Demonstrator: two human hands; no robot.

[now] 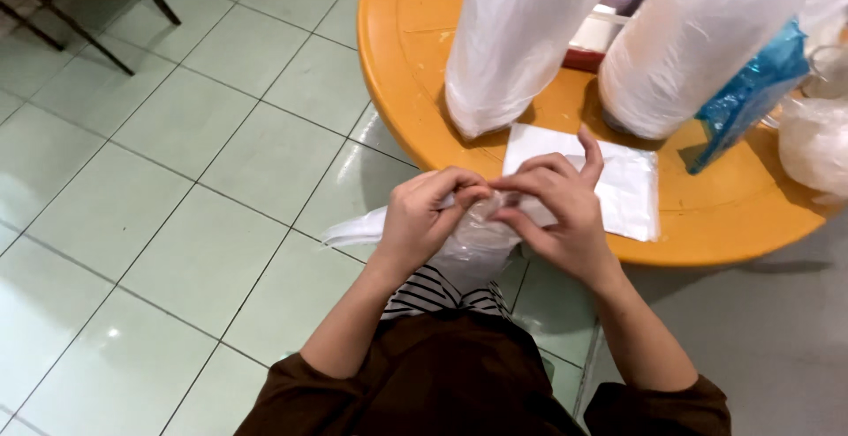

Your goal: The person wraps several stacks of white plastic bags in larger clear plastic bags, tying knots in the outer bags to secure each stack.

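Head view: both forearms come up from the lower edge and converge in front of the person's lap, just short of the round orange surface (397, 56). The left hand (424, 215) is curled, knuckles up, thumb and forefinger pinched on the top of a small clear plastic bag (477, 246); its grip is closed on that bag. The right hand (556, 211) meets it from the other side, wrist bent, thumb and first fingers pinched on the same bag mouth, while one finger sticks up free. The fingertips of the two hands nearly touch. The bag hangs below the hands, over a striped cloth (433, 293) on the lap, with a loose flap trailing left over the tiled floor (159, 180).

On the surface just beyond the hands lies a flat stack of clear bags (632, 193). Behind it stand two tall white plastic-wrapped bundles (512, 38), and a blue plastic packet (751, 91) sits to the right.
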